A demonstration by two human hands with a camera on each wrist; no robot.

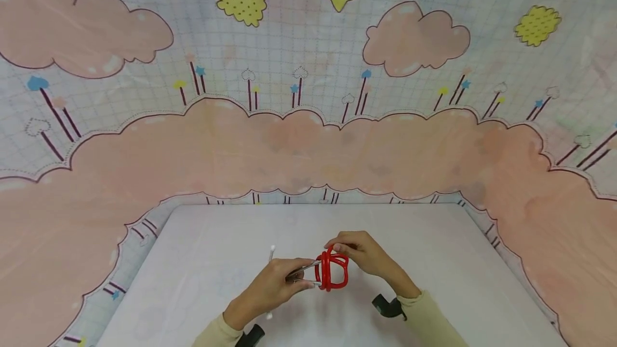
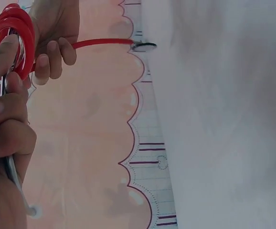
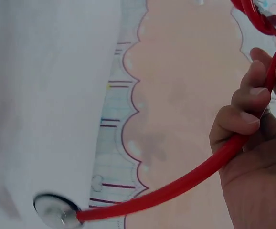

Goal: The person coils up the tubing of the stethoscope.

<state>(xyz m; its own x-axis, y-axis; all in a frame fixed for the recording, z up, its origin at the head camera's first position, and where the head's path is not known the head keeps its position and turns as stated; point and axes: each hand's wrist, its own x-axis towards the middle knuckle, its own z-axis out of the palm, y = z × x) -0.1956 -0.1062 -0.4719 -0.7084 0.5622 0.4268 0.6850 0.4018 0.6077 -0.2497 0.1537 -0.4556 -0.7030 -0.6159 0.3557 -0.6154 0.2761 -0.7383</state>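
A stethoscope with red tubing (image 1: 326, 272) is held over the white table between both hands. My left hand (image 1: 275, 283) grips its metal ear tubes, whose white ear tips (image 1: 269, 315) stick out behind that hand. The red tubing is wound in several loops around the metal tubes ahead of the left fingers. With curled fingers, my right hand (image 3: 252, 162) holds the tubing just beside the loops. From that hand a free length of tubing runs out to the round chest piece (image 3: 57, 212), which has a dark rim and hangs free.
The white table (image 1: 193, 245) lies beneath both hands. Behind and around it is a cloth (image 1: 308, 154) printed with pink clouds, stars and hearts. A black device (image 1: 388, 306) sits at the right wrist, and another (image 1: 251, 335) at the left.
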